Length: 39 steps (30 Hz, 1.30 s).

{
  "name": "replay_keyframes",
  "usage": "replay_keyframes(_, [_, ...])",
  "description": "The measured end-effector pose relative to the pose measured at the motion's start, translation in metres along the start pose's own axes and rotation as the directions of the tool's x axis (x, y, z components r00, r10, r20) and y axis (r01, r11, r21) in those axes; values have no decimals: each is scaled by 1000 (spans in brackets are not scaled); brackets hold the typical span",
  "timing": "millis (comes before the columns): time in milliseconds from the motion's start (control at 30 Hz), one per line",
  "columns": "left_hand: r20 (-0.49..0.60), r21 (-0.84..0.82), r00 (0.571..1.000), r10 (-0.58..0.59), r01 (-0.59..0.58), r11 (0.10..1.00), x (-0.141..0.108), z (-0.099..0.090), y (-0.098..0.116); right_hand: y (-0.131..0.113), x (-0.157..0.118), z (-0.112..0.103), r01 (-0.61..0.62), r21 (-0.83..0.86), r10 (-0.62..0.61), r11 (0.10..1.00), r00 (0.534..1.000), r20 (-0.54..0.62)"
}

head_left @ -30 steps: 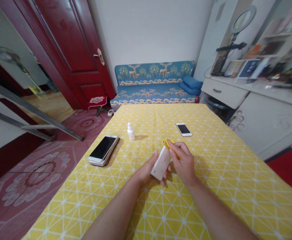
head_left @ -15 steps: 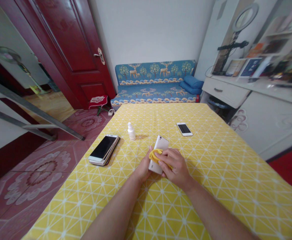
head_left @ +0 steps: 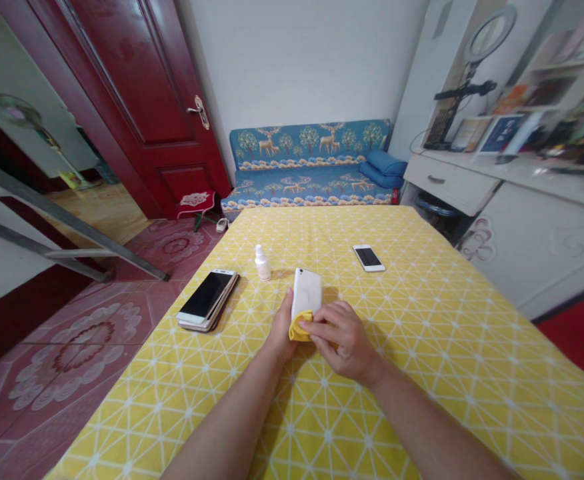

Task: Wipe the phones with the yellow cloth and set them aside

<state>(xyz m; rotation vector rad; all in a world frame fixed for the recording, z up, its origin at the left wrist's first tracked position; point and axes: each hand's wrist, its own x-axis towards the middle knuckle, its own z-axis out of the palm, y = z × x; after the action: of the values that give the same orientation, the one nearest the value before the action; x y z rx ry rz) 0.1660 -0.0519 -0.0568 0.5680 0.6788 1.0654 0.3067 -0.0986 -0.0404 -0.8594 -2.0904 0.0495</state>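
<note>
Left hand grips the white smartphone; right hand pinches the yellow cloth (it slid lower down).

**Bare left hand and bare right hand held close together**

Bare left forearm and bare right forearm extended forward, angled inward. Left hand cupped in a grip, thumb raised. Right hand turned leftward, fingers curled and pinched.

The held phone looks smooth, the cloth matt; near the tabletop's left edge, stacked phones look glossy.
</note>
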Motion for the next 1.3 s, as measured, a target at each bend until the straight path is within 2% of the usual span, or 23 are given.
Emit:
replay_keyframes(233, [-23, 2, 1000, -6, 6, 1000, 1, 0, 2, 16, -5, -3, -138, -132, 128, 982, 989, -80])
replay_keyframes(333, [66, 52, 993, -101, 98, 994, -1, -2, 2, 23, -7, -4, -189, -182, 171, 965, 979, -109])
replay_keyframes(467, [175, 136, 957, -230, 208, 969, -4, -1, 1, 32, -11, -2, -287, -186, 257, 940, 951, -170])
replay_keyframes(633, [240, 215, 921, -305, 257, 942, -8, 3, 1, 38, -15, -3, -382, -133, 335, 915, 899, -282])
replay_keyframes(700, [250, 240, 912, -325, 267, 933, -9, 3, 0, 38, -15, -4, -369, -116, 324, 922, 900, -293])
replay_keyframes(833, [235, 236, 931, -279, 223, 946, -8, 1, -4, 29, -11, -5, -262, -66, 241, 963, 942, -233])
replay_keyframes(967, [215, 156, 957, -193, 162, 974, -6, 2, -3, 18, -6, -5, -189, -4, 186, 982, 969, -163])
replay_keyframes(1133, [224, 66, 961, -163, 152, 986, -5, 3, 5, 16, -7, -5, -196, 17, 196, 980, 969, -151])
replay_keyframes(1300, [177, -4, 980, -87, 89, 996, -2, 0, 7, 18, -9, -3, -258, 20, 256, 966, 943, -212])
